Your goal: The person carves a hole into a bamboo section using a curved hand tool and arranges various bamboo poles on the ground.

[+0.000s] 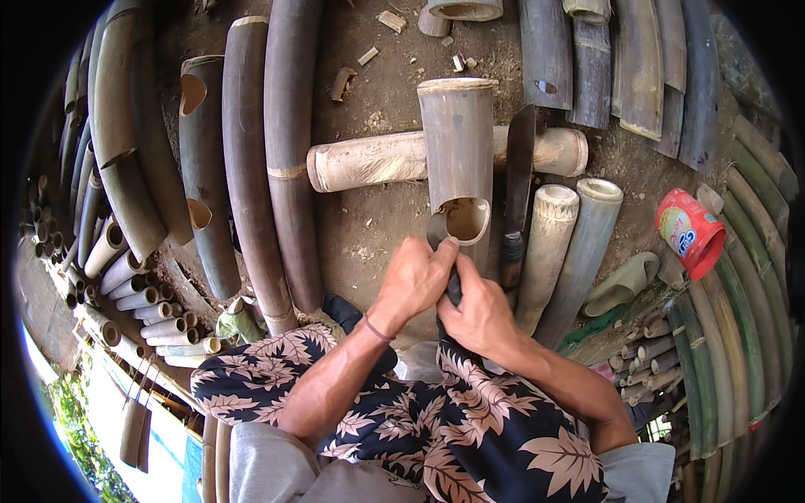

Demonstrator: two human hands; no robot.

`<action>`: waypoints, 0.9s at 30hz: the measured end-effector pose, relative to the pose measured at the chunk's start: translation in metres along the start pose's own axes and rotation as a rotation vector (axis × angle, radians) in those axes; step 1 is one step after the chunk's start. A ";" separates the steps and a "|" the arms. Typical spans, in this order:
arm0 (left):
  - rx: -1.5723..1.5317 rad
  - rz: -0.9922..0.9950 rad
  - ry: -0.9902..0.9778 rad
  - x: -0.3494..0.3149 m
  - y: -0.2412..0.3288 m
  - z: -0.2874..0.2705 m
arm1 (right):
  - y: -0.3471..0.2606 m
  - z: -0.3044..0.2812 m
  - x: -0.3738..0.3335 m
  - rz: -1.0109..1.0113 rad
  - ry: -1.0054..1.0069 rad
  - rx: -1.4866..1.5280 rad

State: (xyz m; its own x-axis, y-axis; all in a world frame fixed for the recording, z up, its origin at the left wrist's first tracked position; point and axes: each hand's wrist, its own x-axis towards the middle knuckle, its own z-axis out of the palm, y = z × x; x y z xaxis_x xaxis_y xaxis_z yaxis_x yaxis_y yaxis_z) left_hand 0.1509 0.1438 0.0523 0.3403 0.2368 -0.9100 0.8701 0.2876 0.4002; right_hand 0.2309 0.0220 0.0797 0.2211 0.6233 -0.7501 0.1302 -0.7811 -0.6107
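A cut bamboo section points away from me, its far part resting across a pale bamboo log. An oval hole with a light rim opens in its near part. My right hand is closed around the dark handle of a knife, whose short blade lies at the hole's left edge. Closed as well, my left hand grips the knife near the blade, with the thumb by the hole's near rim. The fingers partly hide the knife. Just right of the section, a machete with a dark handle leans over the pale log.
Two short bamboo tubes lie right of the machete. Long dark bamboo poles stretch along the left, one nearby piece having cut holes. A red packet and a green clog are at right. Wood chips litter the dirt floor.
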 end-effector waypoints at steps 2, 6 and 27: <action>-0.355 -0.086 -0.103 -0.004 -0.002 0.022 | -0.002 -0.036 -0.006 -0.088 -0.022 -0.206; -0.558 0.105 0.044 0.007 0.029 0.062 | -0.012 -0.098 0.011 -0.209 -0.005 -0.537; -1.885 0.272 -0.619 0.006 -0.016 0.045 | -0.142 -0.098 0.104 -0.385 -0.564 -1.340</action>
State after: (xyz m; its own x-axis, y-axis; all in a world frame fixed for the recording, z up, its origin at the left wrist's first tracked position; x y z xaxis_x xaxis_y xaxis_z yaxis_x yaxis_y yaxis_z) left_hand 0.1557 0.0988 0.0353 0.7870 0.2603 -0.5594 -0.4737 0.8358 -0.2775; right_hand 0.3298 0.1937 0.1132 -0.3818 0.4813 -0.7891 0.9237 0.1694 -0.3436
